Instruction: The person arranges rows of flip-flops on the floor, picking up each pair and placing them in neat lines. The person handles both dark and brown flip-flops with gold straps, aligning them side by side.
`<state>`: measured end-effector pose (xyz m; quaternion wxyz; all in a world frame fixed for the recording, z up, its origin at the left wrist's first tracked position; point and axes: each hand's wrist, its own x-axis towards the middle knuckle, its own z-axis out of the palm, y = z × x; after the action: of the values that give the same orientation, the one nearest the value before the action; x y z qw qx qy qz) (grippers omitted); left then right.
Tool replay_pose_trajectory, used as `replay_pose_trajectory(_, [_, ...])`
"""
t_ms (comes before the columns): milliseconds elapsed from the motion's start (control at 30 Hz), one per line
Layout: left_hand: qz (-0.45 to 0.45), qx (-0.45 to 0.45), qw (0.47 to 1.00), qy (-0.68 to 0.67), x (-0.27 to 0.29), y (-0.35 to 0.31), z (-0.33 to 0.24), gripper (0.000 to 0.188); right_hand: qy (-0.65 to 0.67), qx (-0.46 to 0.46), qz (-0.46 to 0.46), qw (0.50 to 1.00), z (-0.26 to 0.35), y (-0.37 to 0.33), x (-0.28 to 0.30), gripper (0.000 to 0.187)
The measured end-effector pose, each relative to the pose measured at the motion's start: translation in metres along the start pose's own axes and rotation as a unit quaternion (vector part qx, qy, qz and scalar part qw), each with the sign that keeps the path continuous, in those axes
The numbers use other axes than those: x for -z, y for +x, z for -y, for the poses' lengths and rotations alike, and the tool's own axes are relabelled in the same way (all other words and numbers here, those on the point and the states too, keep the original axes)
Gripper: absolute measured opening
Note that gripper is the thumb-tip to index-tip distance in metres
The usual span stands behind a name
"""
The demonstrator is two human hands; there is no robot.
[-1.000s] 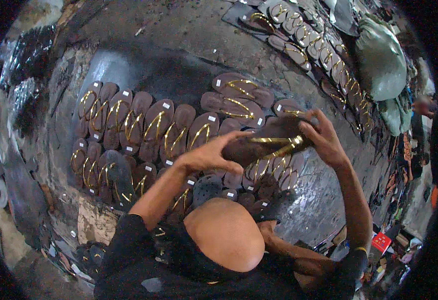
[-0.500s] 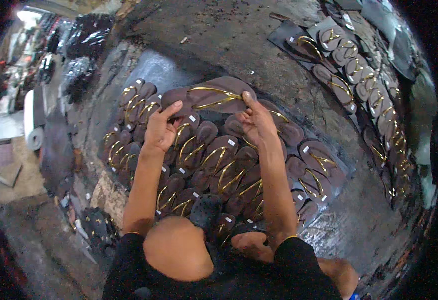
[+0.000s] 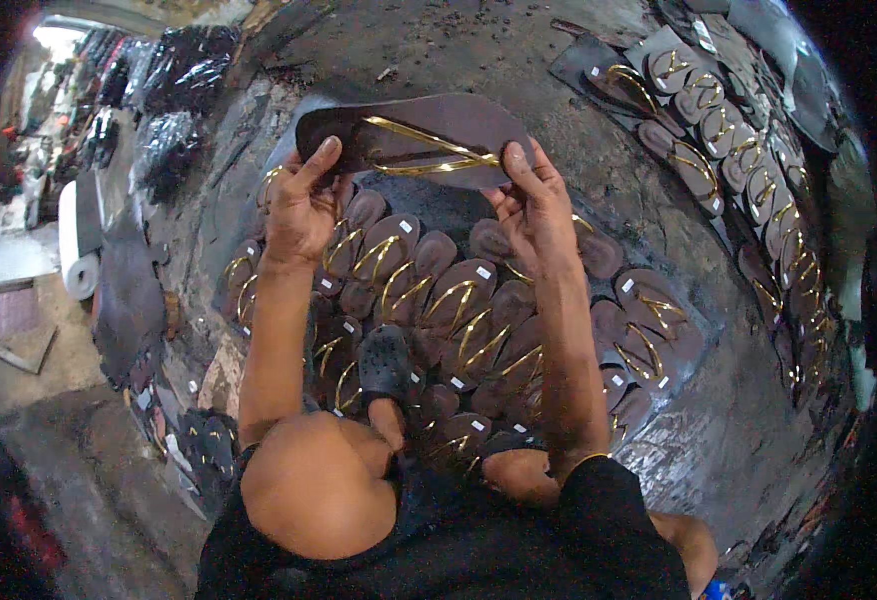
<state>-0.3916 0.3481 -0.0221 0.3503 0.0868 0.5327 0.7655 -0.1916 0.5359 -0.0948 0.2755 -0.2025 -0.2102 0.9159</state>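
Observation:
A dark brown flip-flop sandal [image 3: 429, 125] with gold straps is held up flat between both hands, sole side facing me. My left hand [image 3: 301, 205] grips its left end, thumb on top. My right hand [image 3: 531, 200] pinches the right end beside the gold strap. Below the hands lies a spread of several matching brown sandals [image 3: 459, 310] with gold straps, overlapping on the ground. My bent knees [image 3: 319, 490] fill the lower part of the view.
Another row of brown and gold sandals [image 3: 729, 150] runs along the upper right. Black bags [image 3: 164, 130] and a white roll [image 3: 79, 245] sit at the left. A dark foot in a black shoe [image 3: 387, 365] rests among the sandals on rough concrete.
Both hands have lifted one sandal off the pile and raised it farther from the body; half a second ago they were pressing down among the laid-out sandals.

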Motion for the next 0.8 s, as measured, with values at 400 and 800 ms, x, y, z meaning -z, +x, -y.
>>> replay_pose_trajectory(400, [0.062, 0.103, 0.990, 0.077, 0.085, 0.095, 0.050, 0.049, -0.138, 0.020, -0.176, 0.974, -0.101, -0.011, 0.001, 0.034])
replay_pose_trajectory(800, [0.007, -0.048, 0.817, 0.575, 0.138, 0.139, 0.092, 0.053, -0.536, 0.058, -0.251, 0.804, -0.138, 0.018, 0.072, 0.038])
